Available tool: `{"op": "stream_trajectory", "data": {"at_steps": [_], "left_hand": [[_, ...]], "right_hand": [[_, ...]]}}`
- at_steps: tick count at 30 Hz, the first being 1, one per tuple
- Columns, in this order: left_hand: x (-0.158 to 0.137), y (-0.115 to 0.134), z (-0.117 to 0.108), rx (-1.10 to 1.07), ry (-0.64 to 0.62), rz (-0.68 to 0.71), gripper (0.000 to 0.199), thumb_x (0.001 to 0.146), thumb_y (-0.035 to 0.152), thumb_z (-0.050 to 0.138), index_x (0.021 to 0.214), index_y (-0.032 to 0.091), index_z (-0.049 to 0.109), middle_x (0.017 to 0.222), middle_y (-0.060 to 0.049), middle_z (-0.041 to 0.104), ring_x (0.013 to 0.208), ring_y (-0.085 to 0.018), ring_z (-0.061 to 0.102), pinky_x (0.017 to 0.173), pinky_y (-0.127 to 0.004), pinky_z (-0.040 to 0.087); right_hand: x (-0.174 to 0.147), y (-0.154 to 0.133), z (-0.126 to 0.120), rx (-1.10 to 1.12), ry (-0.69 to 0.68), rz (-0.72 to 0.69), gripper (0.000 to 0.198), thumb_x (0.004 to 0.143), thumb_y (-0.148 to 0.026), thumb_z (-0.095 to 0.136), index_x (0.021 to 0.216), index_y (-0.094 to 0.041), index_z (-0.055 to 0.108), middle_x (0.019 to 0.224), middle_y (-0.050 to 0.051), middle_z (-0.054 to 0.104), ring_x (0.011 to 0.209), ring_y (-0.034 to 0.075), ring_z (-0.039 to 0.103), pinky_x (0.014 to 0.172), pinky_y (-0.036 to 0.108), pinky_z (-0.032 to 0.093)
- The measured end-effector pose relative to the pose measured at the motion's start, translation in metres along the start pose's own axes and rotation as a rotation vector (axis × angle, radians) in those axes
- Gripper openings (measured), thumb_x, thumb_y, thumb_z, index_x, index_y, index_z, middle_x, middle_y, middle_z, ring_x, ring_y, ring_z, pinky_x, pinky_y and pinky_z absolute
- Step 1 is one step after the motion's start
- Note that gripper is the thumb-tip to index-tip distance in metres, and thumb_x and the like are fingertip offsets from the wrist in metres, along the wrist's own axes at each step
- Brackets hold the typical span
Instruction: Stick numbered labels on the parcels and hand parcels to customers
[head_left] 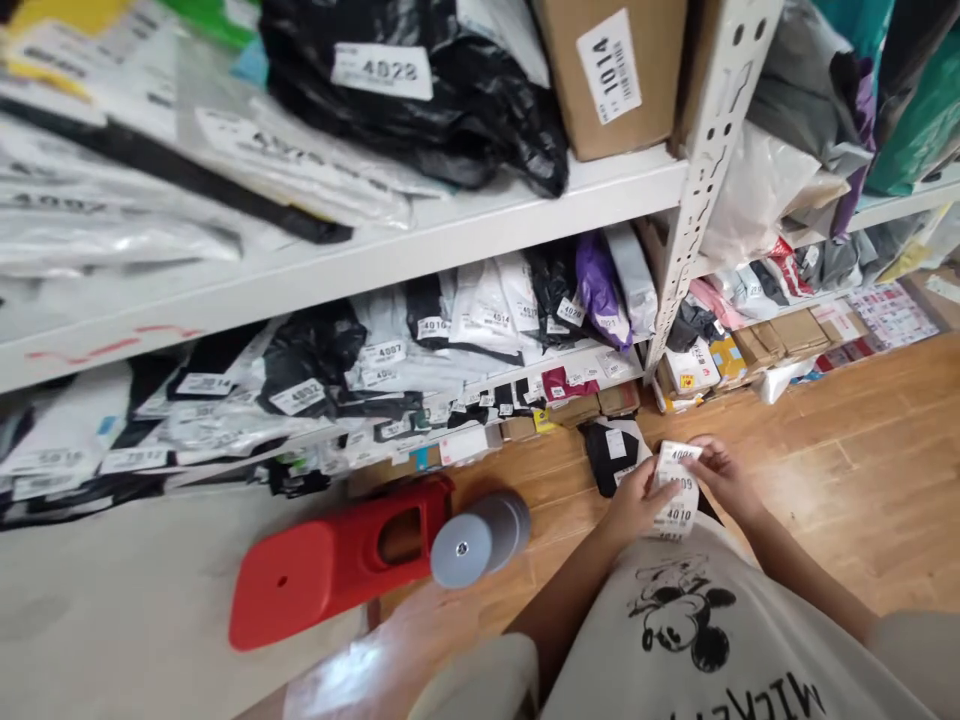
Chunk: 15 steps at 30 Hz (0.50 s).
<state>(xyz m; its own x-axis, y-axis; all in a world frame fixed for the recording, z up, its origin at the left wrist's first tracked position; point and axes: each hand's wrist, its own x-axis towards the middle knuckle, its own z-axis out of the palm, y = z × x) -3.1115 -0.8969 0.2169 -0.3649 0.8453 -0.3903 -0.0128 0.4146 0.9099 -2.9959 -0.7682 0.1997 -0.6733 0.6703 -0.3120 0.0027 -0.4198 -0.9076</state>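
Observation:
A white strip of printed number labels [679, 505] hangs in front of my shirt, with 4010 readable on it. My left hand [636, 503] grips the strip's left side, thumb lying across its face. At the upper right corner of the strip, my right hand [724, 478] pinches the edge with thumb and fingers. Just beyond my left hand, a black parcel bag [600, 455] with a white label lies on the wooden floor, partly covered by that hand.
White metal shelves [480, 225] packed with labelled parcels fill the left and top. A perforated upright [701, 190] separates two bays. On the upper shelf sit a cardboard box [622, 75] and a black bag [420, 90]. A red stool [300, 570] and a grey-blue round stool [461, 550] are at left.

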Motion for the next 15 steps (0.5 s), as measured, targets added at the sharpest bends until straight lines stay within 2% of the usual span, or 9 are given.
{"op": "stream_trajectory", "data": {"at_steps": [2, 4, 6, 10, 13, 15], "left_hand": [[-0.026, -0.025, -0.005, -0.028, 0.08, -0.033, 0.035, 0.084, 0.047, 0.048, 0.097, 0.019, 0.064, 0.089, -0.007, 0.072, 0.08, -0.021, 0.063, 0.07, -0.029, 0.05], [-0.059, -0.053, -0.014, 0.011, 0.144, -0.066, 0.034, 0.085, 0.049, 0.044, 0.086, 0.02, 0.062, 0.081, -0.007, 0.07, 0.075, -0.022, 0.061, 0.068, -0.032, 0.049], [-0.097, -0.083, -0.03, 0.049, 0.197, -0.094, 0.033, 0.084, 0.05, 0.044, 0.078, 0.022, 0.059, 0.074, -0.006, 0.067, 0.071, -0.022, 0.059, 0.068, -0.033, 0.047], [-0.19, -0.138, -0.073, 0.138, 0.303, -0.192, 0.031, 0.08, 0.051, 0.043, 0.066, 0.024, 0.048, 0.059, -0.002, 0.058, 0.06, -0.021, 0.055, 0.062, -0.032, 0.043], [-0.274, -0.176, -0.101, 0.344, 0.406, -0.373, 0.035, 0.081, 0.054, 0.041, 0.061, 0.025, 0.045, 0.05, 0.0, 0.051, 0.051, -0.019, 0.052, 0.056, -0.03, 0.04], [-0.331, -0.2, -0.111, 0.367, 0.405, -0.493, 0.033, 0.082, 0.052, 0.043, 0.064, 0.026, 0.051, 0.053, 0.0, 0.057, 0.053, -0.021, 0.057, 0.058, -0.03, 0.043]], "right_hand": [[-0.029, 0.026, 0.021, -0.132, -0.044, -0.038, 0.029, 0.07, -0.047, 0.081, 0.084, -0.024, 0.069, 0.074, 0.001, 0.069, 0.068, 0.016, 0.063, 0.062, 0.028, 0.053], [-0.059, 0.058, 0.044, -0.295, -0.024, -0.119, 0.022, 0.078, -0.046, 0.075, 0.084, -0.025, 0.072, 0.08, 0.004, 0.069, 0.076, 0.019, 0.064, 0.068, 0.03, 0.054], [-0.087, 0.094, 0.071, -0.4, -0.009, -0.131, 0.021, 0.079, -0.044, 0.072, 0.086, -0.025, 0.074, 0.083, 0.006, 0.069, 0.076, 0.02, 0.064, 0.067, 0.031, 0.054], [-0.137, 0.159, 0.136, -0.418, -0.156, 0.109, 0.027, 0.073, -0.048, 0.073, 0.08, -0.023, 0.072, 0.071, 0.003, 0.067, 0.063, 0.017, 0.059, 0.059, 0.03, 0.05], [-0.173, 0.197, 0.193, -0.374, -0.384, 0.262, 0.032, 0.07, -0.054, 0.074, 0.074, -0.022, 0.071, 0.069, 0.001, 0.066, 0.063, 0.015, 0.058, 0.06, 0.027, 0.048], [-0.195, 0.222, 0.227, -0.356, -0.585, 0.351, 0.036, 0.062, -0.056, 0.08, 0.07, -0.021, 0.071, 0.072, 0.0, 0.067, 0.065, 0.015, 0.059, 0.06, 0.026, 0.047]]}}
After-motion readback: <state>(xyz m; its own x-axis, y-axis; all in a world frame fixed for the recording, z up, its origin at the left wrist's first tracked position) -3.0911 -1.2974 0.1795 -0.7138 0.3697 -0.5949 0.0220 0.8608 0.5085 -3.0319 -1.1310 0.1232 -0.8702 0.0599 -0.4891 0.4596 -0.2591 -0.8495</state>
